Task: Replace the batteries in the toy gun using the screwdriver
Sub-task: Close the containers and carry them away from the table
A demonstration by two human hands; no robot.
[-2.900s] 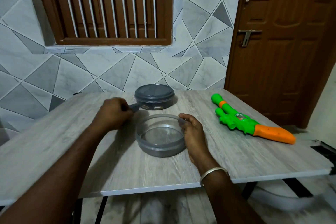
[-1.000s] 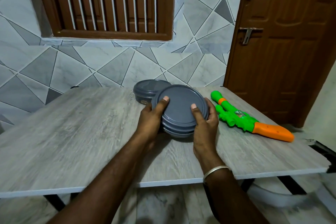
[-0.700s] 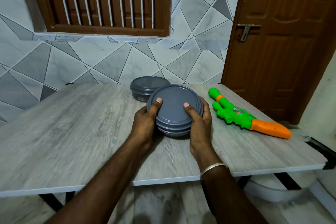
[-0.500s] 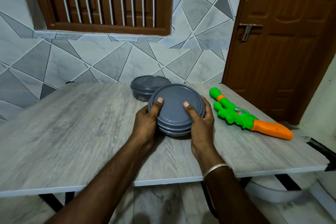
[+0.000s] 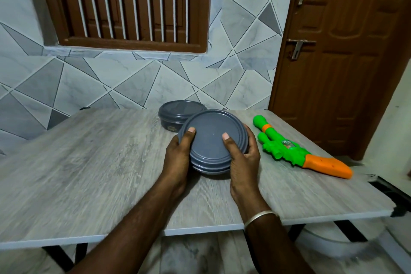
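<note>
Lidded container [image 5: 211, 140] unmoved, contents hidden

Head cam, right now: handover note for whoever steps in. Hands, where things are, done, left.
Left hand: grips the left rim of the near gray container, thumb on its lid.
Right hand: grips its right rim, thumb on the lid. The container is tilted toward the camera, lid on.
A second lidded gray container sits just behind it on the table.
Toy gun lies untouched at the right of the table, apart from both hands.
Done: nothing visible on the gun.
Left: find the screwdriver and batteries (neither in view), open the gun, swap batteries, close it.
</note>
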